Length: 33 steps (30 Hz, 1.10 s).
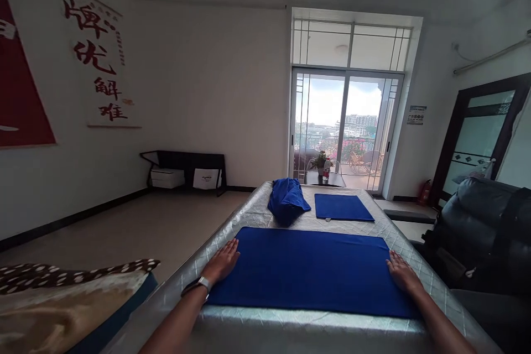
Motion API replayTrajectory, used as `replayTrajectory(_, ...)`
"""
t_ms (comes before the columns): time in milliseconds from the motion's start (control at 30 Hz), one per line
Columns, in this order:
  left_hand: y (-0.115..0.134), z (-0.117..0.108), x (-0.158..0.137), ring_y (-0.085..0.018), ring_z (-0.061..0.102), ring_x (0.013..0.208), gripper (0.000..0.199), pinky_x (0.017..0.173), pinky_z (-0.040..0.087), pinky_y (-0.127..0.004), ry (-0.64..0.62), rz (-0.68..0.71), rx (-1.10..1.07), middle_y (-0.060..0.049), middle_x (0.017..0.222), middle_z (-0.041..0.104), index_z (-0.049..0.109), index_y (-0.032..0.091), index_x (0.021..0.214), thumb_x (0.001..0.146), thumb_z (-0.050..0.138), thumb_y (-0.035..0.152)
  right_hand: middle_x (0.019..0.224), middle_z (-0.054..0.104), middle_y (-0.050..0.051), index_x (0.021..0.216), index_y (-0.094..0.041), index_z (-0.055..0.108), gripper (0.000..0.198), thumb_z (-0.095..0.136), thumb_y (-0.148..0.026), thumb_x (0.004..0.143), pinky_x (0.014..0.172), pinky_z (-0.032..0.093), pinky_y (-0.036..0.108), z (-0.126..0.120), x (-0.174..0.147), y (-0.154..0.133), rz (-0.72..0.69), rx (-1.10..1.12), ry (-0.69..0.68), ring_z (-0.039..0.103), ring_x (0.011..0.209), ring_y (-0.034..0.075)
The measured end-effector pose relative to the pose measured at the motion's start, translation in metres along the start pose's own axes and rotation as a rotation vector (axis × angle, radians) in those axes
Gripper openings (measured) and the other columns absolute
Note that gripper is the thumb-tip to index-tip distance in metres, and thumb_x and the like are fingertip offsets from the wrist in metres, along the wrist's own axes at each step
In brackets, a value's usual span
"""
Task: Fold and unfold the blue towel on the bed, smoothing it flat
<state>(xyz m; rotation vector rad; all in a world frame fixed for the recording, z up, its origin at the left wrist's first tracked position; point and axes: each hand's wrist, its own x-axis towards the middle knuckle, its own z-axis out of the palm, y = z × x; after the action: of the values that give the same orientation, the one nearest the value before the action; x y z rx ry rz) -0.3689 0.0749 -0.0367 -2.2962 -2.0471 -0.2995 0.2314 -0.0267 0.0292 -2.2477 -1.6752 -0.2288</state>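
A wide blue cloth (311,271), spread flat, lies across the near part of the covered table (257,321). My left hand (224,261) rests on its left edge with the fingers stretched out. On the opposite side, my right hand (400,272) lies flat over the right edge, fingers extended. Beyond the cloth sits a crumpled blue cloth (287,202). To the right of that is a smaller folded blue cloth (343,207), lying flat, with a small pale tag (328,219) at its near edge.
A black armchair (485,232) stands close on the right. At the lower left is a cushion-like seat (74,310) with patterned fabric. Past the table's far end, a small table (326,179) holds a plant and a bottle before the sliding glass door (344,121).
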Motion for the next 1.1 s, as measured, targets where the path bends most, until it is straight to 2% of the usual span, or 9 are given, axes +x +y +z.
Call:
replayTrajectory(100, -0.014, 0.003, -0.002, -0.024, 0.032, 0.150, 0.061, 0.122, 0.028, -0.041, 0.012, -0.014, 0.039, -0.015, 0.162, 0.036, 0.039, 0.008, 0.154, 0.100, 0.029, 0.035, 0.132, 0.061, 0.008, 0.125, -0.025, 0.062, 0.034, 0.059, -0.044, 0.097, 0.094, 0.056, 0.042, 0.000, -0.007, 0.018, 0.006, -0.025, -0.013, 0.062, 0.110, 0.020)
replayTrajectory(300, -0.001, 0.000, -0.005, -0.025, 0.033, 0.149, 0.060, 0.122, 0.028, -0.043, 0.017, -0.036, 0.040, -0.016, 0.161, 0.037, 0.040, 0.006, 0.153, 0.099, 0.031, 0.031, 0.137, 0.059, 0.008, 0.127, -0.025, 0.061, 0.035, 0.060, -0.044, 0.097, 0.099, 0.053, 0.046, 0.001, -0.008, 0.035, -0.005, -0.061, -0.025, 0.061, 0.116, 0.022)
replayTrajectory(433, 0.009, -0.013, -0.009, -0.027, 0.032, 0.150, 0.061, 0.123, 0.027, -0.045, 0.058, -0.049, 0.038, -0.018, 0.160, 0.037, 0.040, 0.004, 0.152, 0.099, 0.030, 0.032, 0.154, 0.047, 0.016, 0.141, -0.016, 0.056, 0.044, 0.040, -0.026, 0.101, 0.120, 0.032, 0.046, -0.001, -0.001, 0.027, -0.026, -0.105, -0.024, 0.041, 0.144, 0.026)
replayTrajectory(500, 0.033, -0.019, -0.012, -0.029, 0.031, 0.150, 0.061, 0.123, 0.028, -0.047, 0.111, 0.011, 0.022, -0.019, 0.160, 0.036, 0.039, 0.004, 0.153, 0.100, 0.029, 0.032, 0.158, 0.041, 0.019, 0.148, -0.005, 0.048, 0.054, 0.030, -0.019, 0.099, 0.124, 0.022, 0.044, 0.001, -0.005, 0.002, -0.071, -0.126, -0.053, 0.030, 0.151, 0.026)
replayTrajectory(567, 0.076, -0.022, -0.018, -0.028, 0.032, 0.150, 0.060, 0.122, 0.030, -0.048, 0.142, 0.142, -0.008, -0.017, 0.160, 0.037, 0.038, 0.008, 0.154, 0.101, 0.029, 0.033, 0.160, 0.036, 0.019, 0.152, -0.001, 0.039, 0.060, 0.026, -0.022, 0.098, 0.124, 0.020, 0.045, 0.005, -0.015, -0.037, -0.141, -0.095, -0.101, 0.025, 0.152, 0.026)
replayTrajectory(700, 0.184, -0.013, -0.040, -0.024, 0.029, 0.151, 0.058, 0.123, 0.030, -0.046, 0.130, 0.448, -0.074, -0.013, 0.162, 0.032, 0.032, 0.013, 0.158, 0.103, 0.028, 0.030, 0.165, 0.025, 0.012, 0.158, -0.006, 0.027, 0.065, 0.020, -0.038, 0.101, 0.126, 0.016, 0.043, 0.020, -0.053, -0.133, -0.347, 0.062, -0.242, 0.016, 0.155, 0.022)
replayTrajectory(800, 0.238, -0.002, -0.061, -0.022, 0.027, 0.152, 0.057, 0.124, 0.027, -0.043, 0.082, 0.575, -0.132, -0.010, 0.163, 0.031, 0.030, 0.016, 0.159, 0.105, 0.027, 0.033, 0.166, 0.019, 0.009, 0.159, -0.010, 0.024, 0.065, 0.017, -0.039, 0.102, 0.126, 0.014, 0.044, 0.032, -0.078, -0.177, -0.467, 0.123, -0.324, 0.013, 0.155, 0.022)
replayTrajectory(900, 0.254, -0.001, -0.074, -0.022, 0.026, 0.152, 0.055, 0.125, 0.025, -0.044, 0.034, 0.560, -0.152, -0.010, 0.163, 0.033, 0.033, 0.015, 0.158, 0.105, 0.026, 0.031, 0.167, 0.018, 0.010, 0.159, -0.010, 0.026, 0.063, 0.015, -0.035, 0.102, 0.126, 0.011, 0.045, 0.039, -0.090, -0.186, -0.505, 0.126, -0.344, 0.013, 0.155, 0.021)
replayTrajectory(1100, 0.253, -0.019, -0.075, -0.022, 0.024, 0.153, 0.058, 0.125, 0.023, -0.043, -0.055, 0.572, -0.164, -0.011, 0.164, 0.030, 0.031, 0.013, 0.158, 0.105, 0.024, 0.035, 0.167, 0.018, 0.009, 0.159, -0.011, 0.025, 0.063, 0.013, -0.036, 0.102, 0.126, 0.009, 0.044, 0.034, -0.093, -0.184, -0.491, 0.143, -0.356, 0.011, 0.156, 0.020)
